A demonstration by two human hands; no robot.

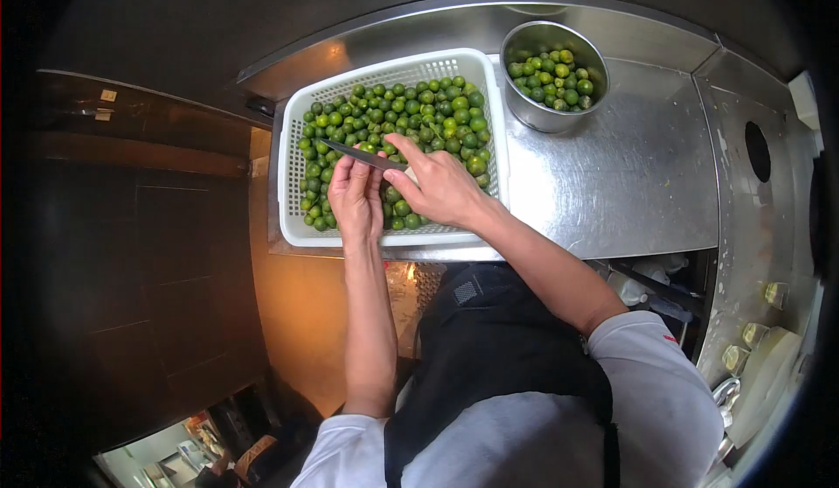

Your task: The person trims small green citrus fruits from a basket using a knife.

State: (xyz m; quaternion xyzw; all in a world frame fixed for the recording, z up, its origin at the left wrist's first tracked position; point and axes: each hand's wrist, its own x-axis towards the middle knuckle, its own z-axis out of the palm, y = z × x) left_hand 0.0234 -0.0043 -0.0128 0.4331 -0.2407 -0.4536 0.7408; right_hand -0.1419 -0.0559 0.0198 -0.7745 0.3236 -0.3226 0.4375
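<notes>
A white perforated basket (288, 173) full of small green citrus fruits (446, 108) stands on the steel counter. Over its front half, my right hand (439, 182) is closed round the handle of a knife (363, 156), whose dark blade points to the left. Just left of it, my left hand (356, 195) is raised with its fingers bent up under the blade. A green fruit seems to show at its fingertips, partly covered by the knife.
A round steel pot (552, 121) with more green fruits stands right of the basket on the steel counter (620, 173). Small glasses (735, 359) are at the far right. Below the counter's right part is an open shelf with containers.
</notes>
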